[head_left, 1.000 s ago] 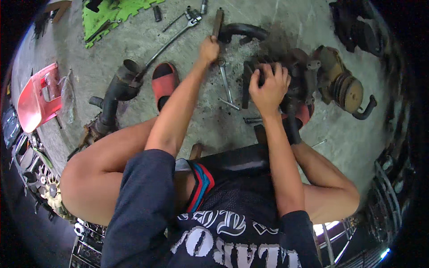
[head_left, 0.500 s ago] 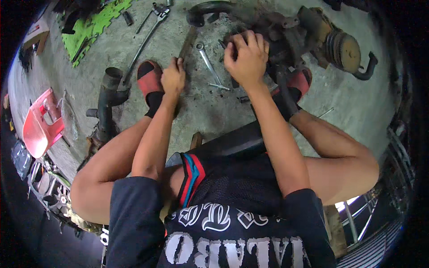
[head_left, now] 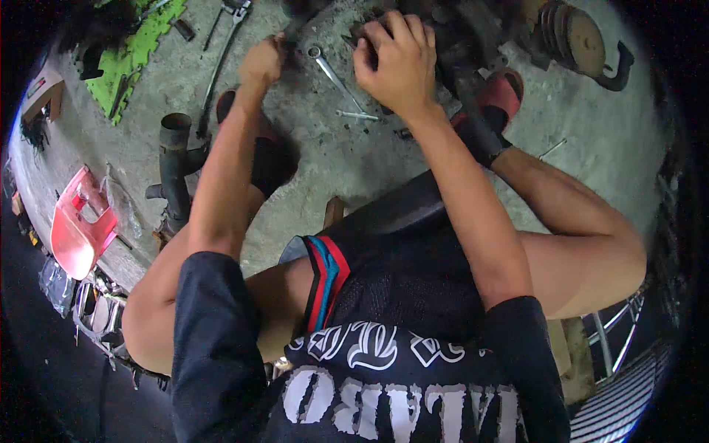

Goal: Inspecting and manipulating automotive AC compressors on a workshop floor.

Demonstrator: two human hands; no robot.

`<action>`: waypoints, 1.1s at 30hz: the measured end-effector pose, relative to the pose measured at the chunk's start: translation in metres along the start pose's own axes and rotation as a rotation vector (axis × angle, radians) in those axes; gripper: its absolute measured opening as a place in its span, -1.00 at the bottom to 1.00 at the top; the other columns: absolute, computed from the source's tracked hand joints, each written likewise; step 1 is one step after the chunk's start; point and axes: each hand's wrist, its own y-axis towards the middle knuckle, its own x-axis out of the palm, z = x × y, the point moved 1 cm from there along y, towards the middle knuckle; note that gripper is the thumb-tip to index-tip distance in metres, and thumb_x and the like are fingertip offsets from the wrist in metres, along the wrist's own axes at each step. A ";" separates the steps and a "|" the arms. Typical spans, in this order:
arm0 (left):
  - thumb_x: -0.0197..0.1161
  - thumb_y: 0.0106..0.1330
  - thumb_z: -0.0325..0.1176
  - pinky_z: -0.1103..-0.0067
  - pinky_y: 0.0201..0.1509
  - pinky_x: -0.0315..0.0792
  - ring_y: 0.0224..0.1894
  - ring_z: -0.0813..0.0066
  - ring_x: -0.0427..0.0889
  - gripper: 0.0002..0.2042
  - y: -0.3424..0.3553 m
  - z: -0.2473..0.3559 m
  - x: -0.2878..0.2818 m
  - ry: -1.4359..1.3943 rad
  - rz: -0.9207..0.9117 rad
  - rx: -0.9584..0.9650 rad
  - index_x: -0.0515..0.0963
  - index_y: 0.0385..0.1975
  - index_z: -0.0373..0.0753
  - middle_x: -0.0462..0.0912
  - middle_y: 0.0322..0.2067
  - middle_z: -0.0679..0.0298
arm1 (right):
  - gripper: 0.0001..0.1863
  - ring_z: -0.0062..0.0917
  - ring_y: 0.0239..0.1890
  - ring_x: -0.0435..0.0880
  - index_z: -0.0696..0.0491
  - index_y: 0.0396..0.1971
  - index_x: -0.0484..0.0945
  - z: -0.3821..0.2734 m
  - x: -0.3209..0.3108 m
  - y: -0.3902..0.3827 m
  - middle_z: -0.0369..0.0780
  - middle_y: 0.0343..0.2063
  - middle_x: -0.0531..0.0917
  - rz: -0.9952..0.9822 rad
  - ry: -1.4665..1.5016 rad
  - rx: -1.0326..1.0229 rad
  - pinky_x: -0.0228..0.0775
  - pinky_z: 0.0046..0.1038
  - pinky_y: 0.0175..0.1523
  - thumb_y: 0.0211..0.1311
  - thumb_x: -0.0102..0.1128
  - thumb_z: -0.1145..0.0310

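Left hand has its grip closed around a dark tool handle; right hand lies spread over the greasy engine part, can't tell what it's gripping.

This is a rough repair workshop for engines or motorcycles, with the work done low on a stained, bare concrete floor rather than at a bench. Loose hand tools lie scattered on it: a combination wrench near the floor's far edge and a long-handled tool toward the far left corner. A greasy engine assembly with a round pulley sits at the far right. A rusty exhaust pipe lies along the left side, beside a red plastic fairing panel. A green foam mat lies in the far left corner, and spoked wheel rims show at the near right edge.
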 end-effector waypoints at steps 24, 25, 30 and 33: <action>-0.31 0.49 0.07 0.06 -0.09 0.47 -0.16 -0.21 0.61 -0.50 -0.010 -0.009 -0.010 0.106 0.036 0.009 0.48 -0.01 -0.15 0.66 -0.27 -0.13 | -0.82 -0.26 -0.22 0.49 0.01 -0.43 0.61 0.006 0.006 -0.008 -0.21 -0.33 0.54 -0.030 0.010 0.048 0.30 -0.20 -0.08 -0.08 0.24 0.29; -0.30 0.49 0.07 0.06 -0.10 0.47 -0.16 -0.20 0.62 -0.51 -0.005 -0.006 -0.013 0.139 0.030 0.023 0.48 -0.01 -0.14 0.66 -0.28 -0.11 | -0.82 -0.26 -0.22 0.49 0.00 -0.43 0.61 0.008 0.009 -0.005 -0.21 -0.33 0.54 -0.002 0.001 0.038 0.30 -0.20 -0.09 -0.08 0.24 0.29; -0.28 0.48 0.08 0.06 -0.15 0.49 -0.18 -0.17 0.64 -0.53 0.016 0.004 -0.007 0.205 0.036 0.086 0.47 -0.02 -0.12 0.66 -0.28 -0.10 | -0.69 -0.06 -0.11 0.46 0.22 -0.27 0.59 -0.004 -0.008 0.006 0.06 -0.22 0.51 -0.165 0.057 0.082 0.26 -0.07 0.05 0.03 0.17 0.32; -0.27 0.48 0.08 0.05 -0.17 0.50 -0.19 -0.17 0.64 -0.54 0.014 -0.021 -0.009 0.217 0.031 0.106 0.47 -0.03 -0.12 0.66 -0.28 -0.10 | -0.70 -0.06 -0.13 0.46 0.22 -0.30 0.58 0.000 -0.012 0.005 0.06 -0.24 0.51 -0.175 0.068 0.079 0.27 -0.05 0.02 0.02 0.17 0.32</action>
